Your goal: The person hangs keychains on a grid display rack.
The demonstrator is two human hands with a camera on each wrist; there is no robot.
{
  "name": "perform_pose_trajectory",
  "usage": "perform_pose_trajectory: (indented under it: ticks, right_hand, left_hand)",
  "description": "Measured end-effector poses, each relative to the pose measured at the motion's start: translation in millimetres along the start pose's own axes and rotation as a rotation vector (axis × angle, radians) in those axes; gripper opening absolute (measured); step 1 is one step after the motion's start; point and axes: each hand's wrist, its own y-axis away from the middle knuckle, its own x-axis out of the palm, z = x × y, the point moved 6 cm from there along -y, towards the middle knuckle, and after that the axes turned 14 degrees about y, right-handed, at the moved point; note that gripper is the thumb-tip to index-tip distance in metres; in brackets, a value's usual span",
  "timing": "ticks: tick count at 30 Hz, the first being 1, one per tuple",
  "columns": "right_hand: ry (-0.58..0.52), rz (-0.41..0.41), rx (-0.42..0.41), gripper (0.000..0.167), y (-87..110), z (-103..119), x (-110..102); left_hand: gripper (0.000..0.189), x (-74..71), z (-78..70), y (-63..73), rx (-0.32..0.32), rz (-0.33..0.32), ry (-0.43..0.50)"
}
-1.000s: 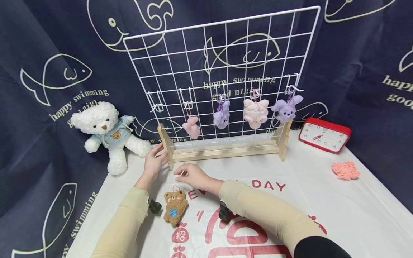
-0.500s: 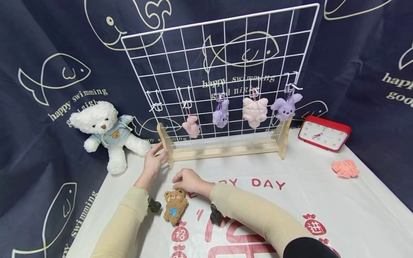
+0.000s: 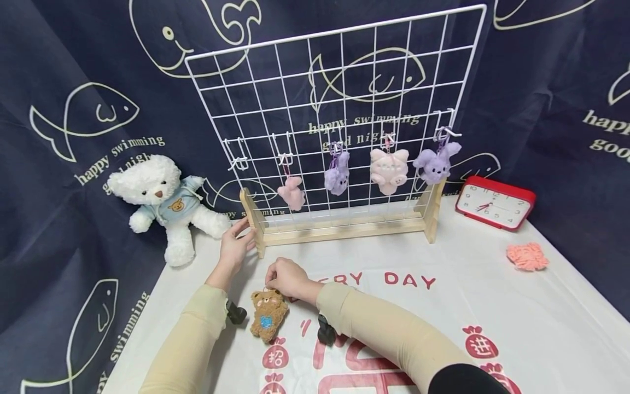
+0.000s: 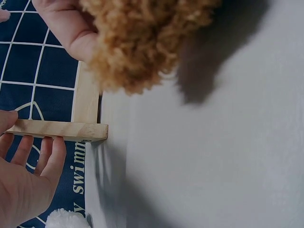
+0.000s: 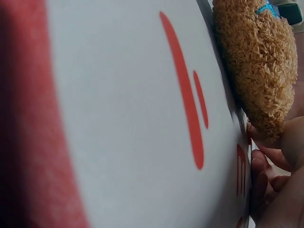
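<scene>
A brown teddy bear keychain [image 3: 268,316] with a blue patch lies near the front of the white table. My right hand [image 3: 289,278] pinches the cord at its head. In the left wrist view, its curly fur [image 4: 137,42] fills the top, beside part of the right hand; the right wrist view has its fur [image 5: 259,61] at the upper right. My left hand [image 3: 233,246] holds the left wooden upright of a white wire grid rack [image 3: 344,235], thumb on one side and fingers [image 4: 57,154] on the other.
From the rack's hooks hang a small pink plush [image 3: 292,192], a purple plush [image 3: 337,174], a pale pink plush [image 3: 389,171] and another purple plush [image 3: 437,163]; the leftmost hook [image 3: 239,163] is bare. A white teddy [image 3: 172,202] sits left; a red clock [image 3: 494,203] and coral scrunchie [image 3: 527,257] lie right.
My right hand has come down toward the front and taken the bear keychain's cord. The bear has shifted very slightly to the right. My left hand stays on the rack's upright.
</scene>
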Motion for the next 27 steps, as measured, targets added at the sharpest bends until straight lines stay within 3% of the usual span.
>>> perform_pose_trajectory:
  ticks: [7,15,21,27]
  right_hand:
    - [0.037,0.046,-0.029,0.015,0.1,1,0]
    - [-0.156,0.075,-0.065,0.009,-0.8,0,-5]
    - [-0.364,0.126,-0.188,0.007,-0.9,2,-13]
    - [-0.340,0.082,-0.285,0.006,-3.3,4,-26]
  left_hand:
    - [0.053,1.0,0.1,-0.3,-0.004,-0.004,-0.005]
    - [0.055,-0.5,0.8,1.2,-0.015,-0.009,0.020]
    - [0.054,-1.7,0.3,1.8,-0.002,-0.009,0.020]
    - [0.054,-0.8,-1.9,1.9,-0.002,0.000,0.010]
